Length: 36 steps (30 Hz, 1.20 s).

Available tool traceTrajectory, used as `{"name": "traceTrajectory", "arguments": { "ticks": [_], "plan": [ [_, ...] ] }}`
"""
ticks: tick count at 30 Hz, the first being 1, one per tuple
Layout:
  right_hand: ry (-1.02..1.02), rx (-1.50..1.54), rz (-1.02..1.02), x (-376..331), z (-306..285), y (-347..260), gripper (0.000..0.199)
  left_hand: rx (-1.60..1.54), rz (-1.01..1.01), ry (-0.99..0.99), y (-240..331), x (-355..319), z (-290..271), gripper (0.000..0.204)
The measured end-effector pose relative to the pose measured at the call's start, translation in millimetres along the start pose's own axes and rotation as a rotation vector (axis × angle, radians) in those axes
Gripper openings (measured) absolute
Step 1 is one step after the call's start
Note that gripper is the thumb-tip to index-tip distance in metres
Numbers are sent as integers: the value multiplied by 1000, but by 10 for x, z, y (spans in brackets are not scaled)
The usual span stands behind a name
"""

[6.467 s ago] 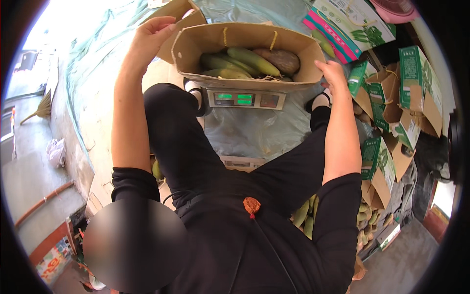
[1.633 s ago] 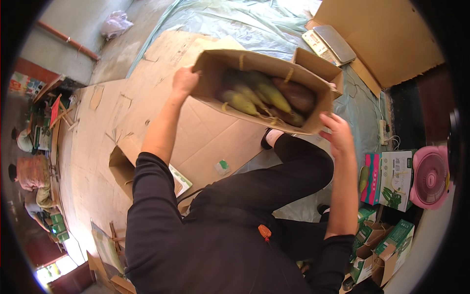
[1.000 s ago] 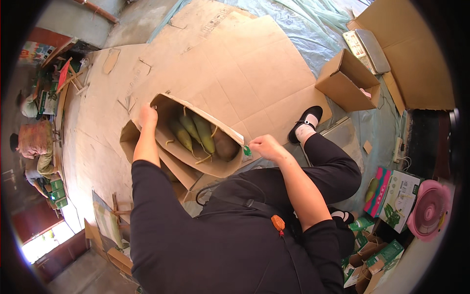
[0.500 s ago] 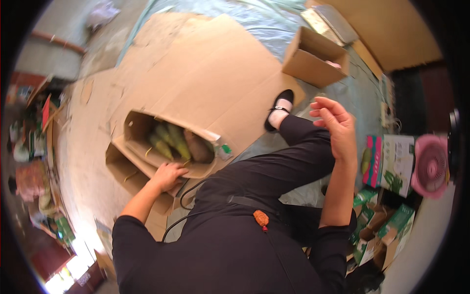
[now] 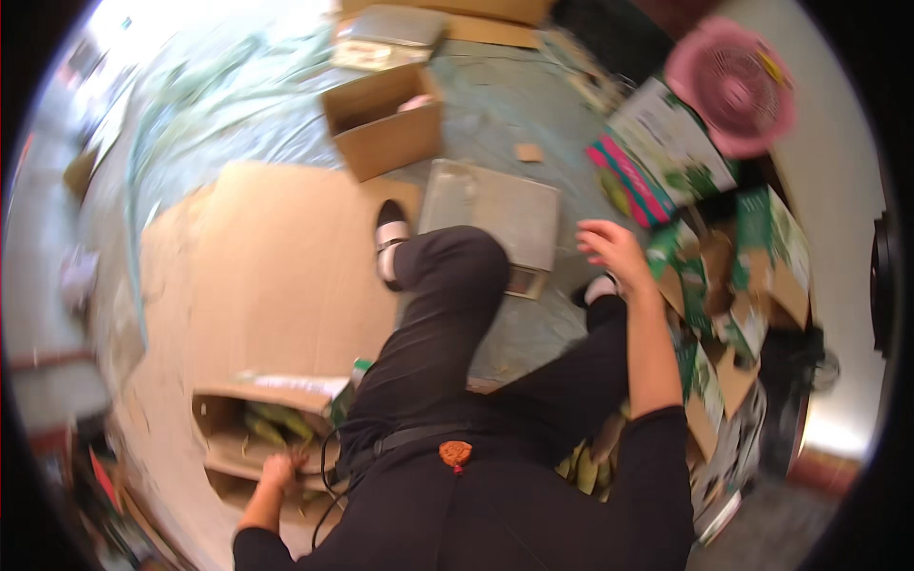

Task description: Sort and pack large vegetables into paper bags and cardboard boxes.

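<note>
My left hand (image 5: 278, 470) is at the near rim of an open cardboard box (image 5: 226, 397), its fingers curled over the edge and slightly blurred. Inside the box lie several long yellow-green vegetables (image 5: 276, 423) whose kind I cannot make out. A second cardboard box (image 5: 228, 487) sits against it on the near side, mostly hidden by my arm. My right hand (image 5: 612, 251) hangs in the air beyond my right knee, fingers loosely stretched and apart, with nothing visible in them. Nearest to it are green-and-white printed cartons (image 5: 666, 252).
A flat grey scale-like plate (image 5: 514, 211) lies between my feet. Beyond stands a small open box (image 5: 386, 124) with something pink inside. At right are a pink fan (image 5: 731, 86) and a green-and-white carton (image 5: 671, 143). More long green vegetables (image 5: 586, 471) lie beside my right thigh.
My view has swung to the right, bringing the grey plate and my right foot into sight. My right hand has moved toward the printed cartons; my left hand stays at the box rim.
</note>
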State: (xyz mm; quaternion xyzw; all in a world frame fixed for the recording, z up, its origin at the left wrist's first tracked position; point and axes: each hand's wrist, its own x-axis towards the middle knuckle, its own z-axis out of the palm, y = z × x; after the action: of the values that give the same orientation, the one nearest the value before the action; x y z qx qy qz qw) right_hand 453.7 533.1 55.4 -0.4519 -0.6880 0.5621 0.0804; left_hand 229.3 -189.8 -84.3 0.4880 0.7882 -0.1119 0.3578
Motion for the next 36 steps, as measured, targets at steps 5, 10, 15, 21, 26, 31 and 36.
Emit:
{"name": "traceTrajectory", "arguments": {
  "ticks": [5, 10, 15, 21, 26, 31, 36],
  "plan": [
    [10, -6, 70, 57, 9, 448, 31, -68, -274, -436, 216, 10, -455, 24],
    [11, -88, -153, 25, -48, 532, 33, -1002, -613, 226, -619, 243, -592, 36],
    [96, -85, -169, -140, -231, 571, 35, -203, -93, 741, 1387, 732, -2658, 28],
    [220, -150, -260, -172, -311, 693, 33, 123, 885, 685, 2674, 1266, -3230, 24],
    [438, 42, -401, -323, -456, 698, 24, 478, 1345, 314, 3243, 1476, -2984, 29],
    [560, 484, -465, -949, -1113, 622, 23, 439, 1384, 243, 3056, 1745, -2750, 33],
    [1241, 447, -285, -1691, -1745, 1426, 20, 433, 1377, 195, 3127, 1750, -2767, 33]
  ]
}}
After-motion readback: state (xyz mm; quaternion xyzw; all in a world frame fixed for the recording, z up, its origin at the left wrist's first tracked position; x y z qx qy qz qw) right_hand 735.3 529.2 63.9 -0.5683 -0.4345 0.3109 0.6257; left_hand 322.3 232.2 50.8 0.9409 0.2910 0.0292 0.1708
